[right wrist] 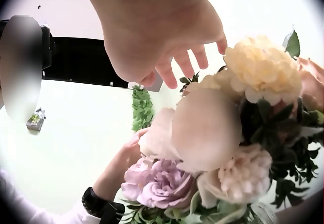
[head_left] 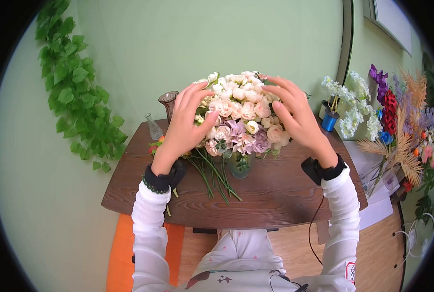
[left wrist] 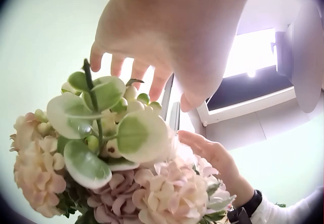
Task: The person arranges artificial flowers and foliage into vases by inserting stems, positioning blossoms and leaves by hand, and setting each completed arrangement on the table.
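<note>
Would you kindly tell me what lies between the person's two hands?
Between the left hand and the right hand is the bouquet of cream, pink and lilac flowers, as the head view shows.

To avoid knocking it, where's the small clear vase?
Head view: the small clear vase is at the table's far left corner, left of the pinkish-brown vase.

1. Table (head_left: pixel 280 197): dark wood, visible grain, faint sheen.
2. Flowers (head_left: pixel 247 111) above the table: soft, matt petals – cloth-like.
3. Vase (head_left: pixel 239 168) on the table: clear, smooth, glass-like.
4. Tinted vase (head_left: pixel 168 103) at the table's far left: glossy, translucent.
5. Blue cylinder (head_left: pixel 329 120) at the table's far right: shiny – metallic-looking.
6. Wall (head_left: pixel 207 39) behind the table: smooth, matt.
7. Floor (head_left: pixel 294 241) below the table: pale, wood-look.
</note>
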`<state>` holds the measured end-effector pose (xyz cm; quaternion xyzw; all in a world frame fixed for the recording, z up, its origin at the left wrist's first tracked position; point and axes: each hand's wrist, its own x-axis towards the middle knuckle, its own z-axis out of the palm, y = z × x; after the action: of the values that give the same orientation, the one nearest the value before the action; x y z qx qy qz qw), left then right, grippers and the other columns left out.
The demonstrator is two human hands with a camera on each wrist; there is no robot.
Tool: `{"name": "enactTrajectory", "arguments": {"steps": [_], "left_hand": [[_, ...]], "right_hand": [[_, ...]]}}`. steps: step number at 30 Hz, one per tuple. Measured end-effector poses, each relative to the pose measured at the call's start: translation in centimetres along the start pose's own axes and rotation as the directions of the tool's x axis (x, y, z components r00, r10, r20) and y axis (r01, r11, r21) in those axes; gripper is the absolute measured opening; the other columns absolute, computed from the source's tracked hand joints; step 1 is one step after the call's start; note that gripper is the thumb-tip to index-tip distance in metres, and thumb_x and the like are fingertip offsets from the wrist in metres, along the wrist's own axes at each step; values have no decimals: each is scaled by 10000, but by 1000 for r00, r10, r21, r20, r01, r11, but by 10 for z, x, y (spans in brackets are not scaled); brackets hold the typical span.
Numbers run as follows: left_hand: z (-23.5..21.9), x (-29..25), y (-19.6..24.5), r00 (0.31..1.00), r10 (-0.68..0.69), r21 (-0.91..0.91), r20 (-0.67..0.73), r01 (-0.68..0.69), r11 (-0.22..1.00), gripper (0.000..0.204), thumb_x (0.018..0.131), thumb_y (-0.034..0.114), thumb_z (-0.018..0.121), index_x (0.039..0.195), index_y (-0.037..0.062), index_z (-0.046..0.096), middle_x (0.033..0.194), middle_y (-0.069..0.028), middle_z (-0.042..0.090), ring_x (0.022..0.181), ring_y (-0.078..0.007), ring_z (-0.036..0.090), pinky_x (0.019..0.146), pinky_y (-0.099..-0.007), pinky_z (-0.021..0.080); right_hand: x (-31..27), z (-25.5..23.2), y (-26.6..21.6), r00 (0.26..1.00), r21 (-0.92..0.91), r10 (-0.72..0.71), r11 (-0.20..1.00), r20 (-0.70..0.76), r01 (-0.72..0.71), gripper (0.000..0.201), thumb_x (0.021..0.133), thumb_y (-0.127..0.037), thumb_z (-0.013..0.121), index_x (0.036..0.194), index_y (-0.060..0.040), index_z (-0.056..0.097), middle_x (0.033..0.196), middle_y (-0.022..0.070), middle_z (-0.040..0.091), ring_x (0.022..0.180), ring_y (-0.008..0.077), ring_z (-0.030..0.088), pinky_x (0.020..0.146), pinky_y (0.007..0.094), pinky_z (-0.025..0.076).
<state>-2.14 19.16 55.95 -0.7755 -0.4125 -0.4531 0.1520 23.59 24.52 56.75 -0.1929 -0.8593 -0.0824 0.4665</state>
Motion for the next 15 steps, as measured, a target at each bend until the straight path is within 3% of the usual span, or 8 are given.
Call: {"name": "enactTrajectory", "arguments": {"steps": [3, 4, 6, 8, 10, 12, 13, 15], "left_hand": [[-1, 9, -1, 991, -26, 56, 132, 18, 998, 370, 819, 247, 555, 1160, 116, 500, 1324, -93, 391, 1262, -304, 280, 1021, -435, 227], [0, 12, -5, 991, -25, 57, 128, 18, 998, 370, 819, 247, 555, 1160, 116, 500, 1324, -93, 391, 1262, -304, 280, 1021, -435, 227], [5, 13, -14, 959, -89, 178, 268, 42, 983, 370, 841, 313, 534, 1167, 139, 518, 1313, -74, 416, 1278, -300, 265, 1028, -448, 210], [3, 10, -21, 963, -108, 154, 246, 71, 986, 370, 843, 349, 528, 1144, 134, 537, 1270, -75, 458, 1243, -302, 314, 1010, -439, 243], [0, 7, -31, 966, -127, 128, 227, 99, 987, 377, 846, 386, 522, 1121, 130, 555, 1226, -76, 499, 1208, -304, 363, 991, -431, 276], [-4, 6, -41, 971, -80, -82, 224, 101, 992, 333, 886, 315, 468, 1134, 104, 536, 1185, -74, 524, 1210, -249, 375, 1008, -378, 265], [-5, 6, -44, 972, -80, -82, 223, 101, 992, 333, 886, 315, 468, 1134, 104, 536, 1185, -74, 524, 1210, -249, 375, 1008, -378, 265], [-9, 8, -46, 971, -211, -318, 108, 235, 919, 326, 899, 310, 449, 1093, 69, 551, 1129, -85, 542, 1104, -229, 463, 954, -341, 325]], "right_hand": [[6, 3, 4, 999, 38, 42, 998, 16, -42, 345, 874, -229, 426, 1177, -97, 527, 1274, 118, 448, 1208, 297, 364, 1004, 393, 220], [7, 6, 5, 996, -42, 19, 999, 82, -16, 331, 880, -236, 420, 1151, -91, 543, 1257, 114, 464, 1192, 288, 381, 1002, 394, 222], [8, 7, 6, 989, -120, 0, 993, 149, 18, 322, 885, -244, 414, 1124, -85, 560, 1241, 109, 479, 1176, 279, 399, 999, 395, 223], [4, 3, 10, 972, 18, 129, 991, 198, -136, 319, 895, -263, 401, 1050, -65, 598, 1159, 101, 543, 1127, 249, 445, 997, 408, 213], [1, 1, 22, 970, 96, 169, 977, 176, -188, 314, 897, -255, 398, 1016, -54, 608, 1092, 106, 573, 1069, 245, 483, 969, 393, 254], [3, -2, 22, 976, 281, 206, 935, 65, -216, 328, 913, -243, 383, 973, -27, 622, 945, 106, 623, 906, 216, 557, 858, 333, 371], [3, -3, 22, 977, 281, 205, 935, 65, -215, 328, 913, -243, 383, 973, -27, 622, 945, 106, 623, 906, 216, 557, 858, 333, 371], [2, -7, 27, 938, 379, 337, 881, -85, -282, 344, 926, -248, 370, 996, -19, 617, 930, 96, 626, 856, 174, 558, 802, 300, 408]]}}
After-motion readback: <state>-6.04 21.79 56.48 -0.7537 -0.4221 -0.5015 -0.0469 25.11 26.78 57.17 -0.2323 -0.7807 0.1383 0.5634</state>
